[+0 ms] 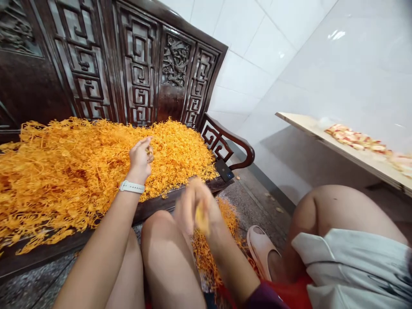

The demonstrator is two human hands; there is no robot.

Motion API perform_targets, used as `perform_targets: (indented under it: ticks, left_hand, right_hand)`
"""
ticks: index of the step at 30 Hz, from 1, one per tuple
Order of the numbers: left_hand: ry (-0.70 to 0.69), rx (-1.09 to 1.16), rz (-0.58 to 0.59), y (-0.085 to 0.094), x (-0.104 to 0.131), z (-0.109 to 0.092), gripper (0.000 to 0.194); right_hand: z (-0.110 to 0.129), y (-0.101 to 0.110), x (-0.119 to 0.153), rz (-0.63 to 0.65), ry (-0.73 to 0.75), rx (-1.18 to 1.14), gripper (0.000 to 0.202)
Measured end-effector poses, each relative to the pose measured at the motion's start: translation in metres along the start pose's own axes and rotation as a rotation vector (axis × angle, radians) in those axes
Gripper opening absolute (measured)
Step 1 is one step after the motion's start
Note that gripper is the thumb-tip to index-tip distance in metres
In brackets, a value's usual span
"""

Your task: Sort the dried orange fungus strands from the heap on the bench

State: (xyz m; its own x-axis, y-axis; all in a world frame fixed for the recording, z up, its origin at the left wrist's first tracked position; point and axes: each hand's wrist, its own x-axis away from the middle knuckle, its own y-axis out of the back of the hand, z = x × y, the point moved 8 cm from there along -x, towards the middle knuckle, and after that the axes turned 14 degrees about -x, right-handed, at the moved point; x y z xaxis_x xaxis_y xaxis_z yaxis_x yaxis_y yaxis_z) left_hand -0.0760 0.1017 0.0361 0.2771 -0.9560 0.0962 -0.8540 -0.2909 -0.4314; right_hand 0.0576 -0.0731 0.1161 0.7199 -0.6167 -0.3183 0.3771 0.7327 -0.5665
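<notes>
A heap of thin, stringy orange pieces point(80, 167) covers the seat of a dark carved wooden bench point(141, 210). My left hand point(140, 156), wearing a white watch band point(131, 187), hovers over the heap. Its fingers are curled around a small yellowish piece point(149, 151), mostly hidden by them. Lower and to the right, my right hand point(193, 204) is smeared by motion above my knee. It is closed, with a yellow-orange piece point(202, 218) showing at the palm; its exact kind is too blurred to tell.
More orange strands point(209, 257) lie below my right arm. A phone point(224, 170) rests at the bench's right end, by the curved armrest point(243, 150). At right, a person's bare leg point(347, 210) and a pink slipper point(262, 246) are close. A wooden board point(302, 124) holds red-and-cream pieces point(357, 137).
</notes>
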Motion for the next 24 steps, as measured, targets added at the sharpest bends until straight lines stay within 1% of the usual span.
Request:
perform_targets:
  ticks: [1,2,4,5,6,7,10,11,13,16,18,21,22,24]
  left_hand:
    - [0.017,0.055,0.016,0.001,0.002,-0.003,0.015]
    - [0.034,0.113,0.022,0.002,0.004,-0.005,0.012]
    - [0.088,0.241,0.029,0.002,0.010,-0.007,0.009]
    - [0.118,0.304,0.040,0.000,0.013,-0.007,0.009]
    - [0.142,0.359,0.057,-0.004,0.016,-0.007,0.010]
    - [0.156,0.402,0.079,-0.009,0.020,-0.007,0.011]
    - [0.150,0.447,0.166,-0.027,0.032,-0.005,0.009]
    - [0.145,0.445,0.194,-0.033,0.036,-0.004,0.010]
    - [0.144,0.431,0.245,-0.043,0.043,0.001,0.012]
    - [0.114,0.368,0.318,-0.054,0.049,0.005,0.011]
    - [0.073,0.280,0.386,-0.059,0.050,0.004,0.012]
    - [0.024,0.108,0.489,-0.065,0.053,0.001,0.014]
    - [0.001,0.039,0.497,-0.065,0.054,0.000,0.016]
    - [-0.058,-0.098,0.476,-0.063,0.053,-0.005,0.018]
  right_hand:
    - [0.016,0.024,-0.003,-0.191,0.121,-0.040,0.031]
    - [0.026,0.044,-0.003,-0.349,0.190,-0.084,0.027]
    - [0.027,0.074,0.002,-0.608,0.229,-0.154,0.018]
    - [0.022,0.084,0.006,-0.712,0.228,-0.151,0.014]
    - [0.017,0.091,0.009,-0.781,0.219,-0.103,0.013]
    - [0.012,0.095,0.011,-0.817,0.214,-0.006,0.015]
    - [0.009,0.103,0.016,-0.905,0.257,0.392,0.029]
    - [0.010,0.105,0.016,-0.916,0.271,0.497,0.035]
    - [0.011,0.109,0.011,-0.878,0.260,0.627,0.042]
    - [0.018,0.113,0.003,-0.799,0.240,0.762,0.036]
    - [0.023,0.116,-0.002,-0.755,0.227,0.831,0.031]
    - [0.029,0.121,-0.006,-0.705,0.265,0.810,0.032]
    - [0.033,0.123,-0.005,-0.709,0.303,0.790,0.032]
    - [0.039,0.128,-0.001,-0.753,0.382,0.748,0.032]
